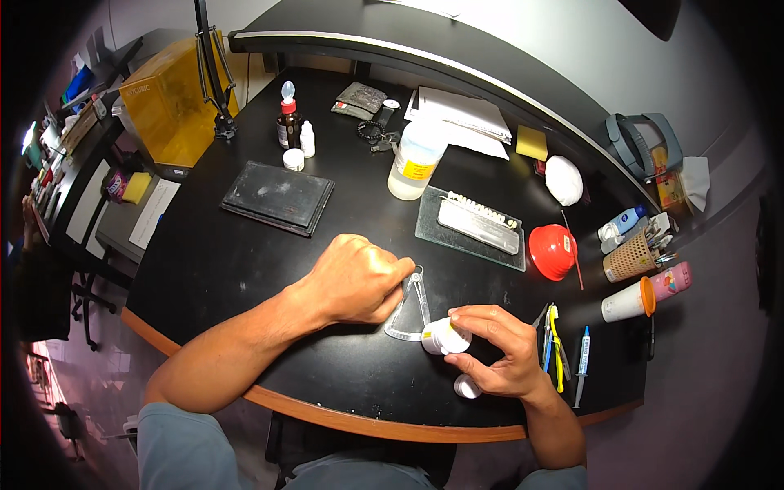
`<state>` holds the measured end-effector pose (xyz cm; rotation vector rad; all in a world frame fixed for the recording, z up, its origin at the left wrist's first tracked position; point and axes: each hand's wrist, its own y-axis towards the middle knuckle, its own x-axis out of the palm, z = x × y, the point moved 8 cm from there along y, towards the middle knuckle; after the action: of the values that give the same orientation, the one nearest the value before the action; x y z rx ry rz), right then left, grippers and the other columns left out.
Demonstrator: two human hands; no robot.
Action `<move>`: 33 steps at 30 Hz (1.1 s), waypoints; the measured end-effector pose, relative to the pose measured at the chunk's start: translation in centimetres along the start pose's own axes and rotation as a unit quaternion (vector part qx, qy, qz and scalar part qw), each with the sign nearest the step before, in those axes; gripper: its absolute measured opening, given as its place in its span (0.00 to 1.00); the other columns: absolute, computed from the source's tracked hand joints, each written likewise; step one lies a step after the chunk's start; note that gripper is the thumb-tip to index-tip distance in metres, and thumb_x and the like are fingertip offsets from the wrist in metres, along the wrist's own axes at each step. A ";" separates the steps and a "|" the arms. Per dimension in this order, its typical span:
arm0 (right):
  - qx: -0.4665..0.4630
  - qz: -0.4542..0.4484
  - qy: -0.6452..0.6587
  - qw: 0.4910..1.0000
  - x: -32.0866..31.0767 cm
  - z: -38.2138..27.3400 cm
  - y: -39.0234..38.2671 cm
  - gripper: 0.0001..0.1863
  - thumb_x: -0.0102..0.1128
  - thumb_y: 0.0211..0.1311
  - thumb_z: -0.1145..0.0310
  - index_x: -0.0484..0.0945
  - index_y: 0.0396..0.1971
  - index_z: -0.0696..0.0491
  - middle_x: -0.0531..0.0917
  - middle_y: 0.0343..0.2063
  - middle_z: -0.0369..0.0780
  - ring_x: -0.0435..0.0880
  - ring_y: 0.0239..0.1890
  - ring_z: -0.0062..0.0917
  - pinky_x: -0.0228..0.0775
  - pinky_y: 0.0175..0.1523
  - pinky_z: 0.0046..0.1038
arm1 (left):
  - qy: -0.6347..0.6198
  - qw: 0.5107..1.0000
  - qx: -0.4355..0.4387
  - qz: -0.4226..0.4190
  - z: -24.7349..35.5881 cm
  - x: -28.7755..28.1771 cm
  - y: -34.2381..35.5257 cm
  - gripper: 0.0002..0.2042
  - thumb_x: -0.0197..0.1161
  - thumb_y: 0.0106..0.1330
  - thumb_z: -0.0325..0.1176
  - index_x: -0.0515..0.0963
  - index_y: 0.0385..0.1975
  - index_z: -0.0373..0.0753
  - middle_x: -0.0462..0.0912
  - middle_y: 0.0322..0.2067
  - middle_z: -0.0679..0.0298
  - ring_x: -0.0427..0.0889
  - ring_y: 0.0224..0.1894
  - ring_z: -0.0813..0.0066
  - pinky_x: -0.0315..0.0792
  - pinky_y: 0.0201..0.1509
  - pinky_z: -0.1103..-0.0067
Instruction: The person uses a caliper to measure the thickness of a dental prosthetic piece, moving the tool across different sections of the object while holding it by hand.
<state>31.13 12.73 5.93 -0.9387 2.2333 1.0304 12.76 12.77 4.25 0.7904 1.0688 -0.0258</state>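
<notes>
My left hand (359,278) is closed in a fist above the black table, its thumb side against a metal caliper gauge (417,287) with a curved scale. Most of its fingers are hidden behind the back of the hand. Between the thumb and fingers of my right hand (502,347) is a small white bottle (445,336), tilted toward the left. The lower end of the gauge meets the bottle in this view; whether they touch I cannot tell. Just below the bottle lies a round white cap (466,386).
A glass slab (426,222) carries a metal tray with a row of teeth. A large bottle of pale liquid (418,159), a black slab (278,196) and a red bowl (553,251) stand farther back. Toothbrushes (557,343) and a syringe (583,367) lie right of my right hand.
</notes>
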 end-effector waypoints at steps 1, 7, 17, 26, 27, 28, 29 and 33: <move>0.004 0.011 -0.007 1.000 -0.3 0.1 0.0 0.23 0.80 0.47 0.71 0.84 0.45 0.60 0.87 0.44 0.47 0.88 0.45 0.36 0.81 0.50 0.31 | -0.001 1.000 -0.006 -0.008 0.0 0.2 0.0 0.05 0.66 0.49 0.29 0.77 0.23 0.39 0.77 0.14 0.62 0.79 0.17 0.59 0.71 0.25 0.68; 0.054 0.087 -0.046 0.994 -2.2 1.3 0.0 0.22 0.79 0.46 0.76 0.83 0.44 0.61 0.86 0.43 0.49 0.88 0.44 0.36 0.81 0.49 0.31 | -0.008 1.000 -0.028 -0.004 -0.4 0.7 0.1 0.04 0.66 0.51 0.28 0.77 0.22 0.38 0.77 0.13 0.61 0.78 0.16 0.59 0.72 0.23 0.68; 0.140 0.092 -0.043 0.985 -2.2 2.9 -0.3 0.25 0.79 0.47 0.74 0.83 0.48 0.59 0.86 0.44 0.47 0.86 0.42 0.31 0.78 0.44 0.26 | -0.005 0.998 -0.053 -0.015 -0.7 0.0 -0.8 0.08 0.67 0.55 0.31 0.75 0.22 0.38 0.76 0.13 0.60 0.79 0.16 0.58 0.73 0.23 0.67; 0.166 0.089 -0.024 0.982 -1.7 3.4 -0.8 0.27 0.78 0.49 0.74 0.81 0.52 0.59 0.83 0.44 0.45 0.85 0.43 0.29 0.79 0.43 0.27 | -0.005 0.999 -0.038 -0.020 -0.4 0.6 -0.8 0.08 0.66 0.57 0.32 0.74 0.21 0.38 0.77 0.13 0.59 0.81 0.17 0.57 0.75 0.25 0.65; 0.154 0.079 -0.035 0.984 -1.6 3.2 -0.5 0.28 0.78 0.49 0.74 0.81 0.53 0.58 0.83 0.44 0.45 0.85 0.43 0.29 0.79 0.42 0.28 | -0.008 0.999 -0.043 -0.020 -0.4 0.4 -0.9 0.08 0.66 0.57 0.32 0.75 0.22 0.37 0.78 0.14 0.59 0.81 0.18 0.57 0.75 0.25 0.66; 0.150 0.069 -0.047 0.985 -1.5 3.3 -0.3 0.28 0.78 0.49 0.73 0.81 0.53 0.58 0.83 0.44 0.45 0.85 0.43 0.30 0.79 0.42 0.27 | -0.011 0.999 -0.048 -0.020 -0.3 0.1 -0.9 0.08 0.66 0.57 0.32 0.76 0.23 0.37 0.78 0.14 0.59 0.81 0.18 0.57 0.75 0.25 0.66; 0.151 0.076 -0.048 0.984 -1.5 3.4 -0.3 0.28 0.78 0.49 0.73 0.81 0.53 0.58 0.83 0.44 0.45 0.85 0.43 0.30 0.79 0.42 0.27 | -0.011 0.999 -0.041 -0.023 -0.1 0.0 -0.9 0.08 0.66 0.57 0.32 0.76 0.23 0.37 0.78 0.14 0.59 0.81 0.18 0.57 0.75 0.25 0.66; 0.136 0.080 -0.064 0.985 -2.2 2.9 -0.4 0.29 0.78 0.49 0.72 0.81 0.54 0.57 0.84 0.44 0.45 0.85 0.43 0.30 0.78 0.40 0.27 | -0.027 1.000 -0.013 0.003 0.3 0.6 -0.4 0.07 0.67 0.56 0.32 0.78 0.27 0.36 0.79 0.15 0.59 0.81 0.19 0.58 0.75 0.25 0.66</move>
<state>33.26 15.66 5.56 -0.5691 2.2950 0.7992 13.13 12.52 3.64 0.7647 1.0131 -0.0276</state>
